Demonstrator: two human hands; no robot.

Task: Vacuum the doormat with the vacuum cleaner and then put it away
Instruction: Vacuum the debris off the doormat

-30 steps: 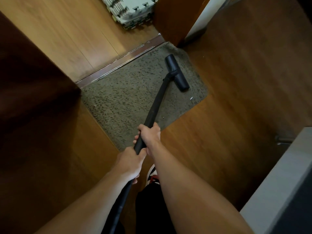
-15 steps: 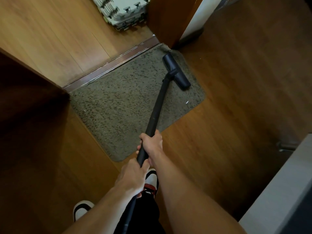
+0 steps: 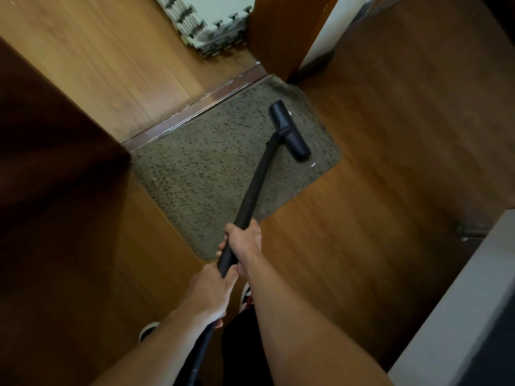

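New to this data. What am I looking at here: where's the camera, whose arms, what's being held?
There is no robot here. One wide-angle camera sits on a person's head and looks forward and down, so the two bare arms coming in from the bottom are the wearer's own. The right hand grips the vacuum wand higher up; the left hand grips it lower, nearer the body. Both sets of fingers are closed around it. The wand ends in a black floor nozzle, which rests on the right part of a grey-brown doormat. The mat lies on a wood floor against a door threshold. Stacked foam tiles sit beyond the doorway.
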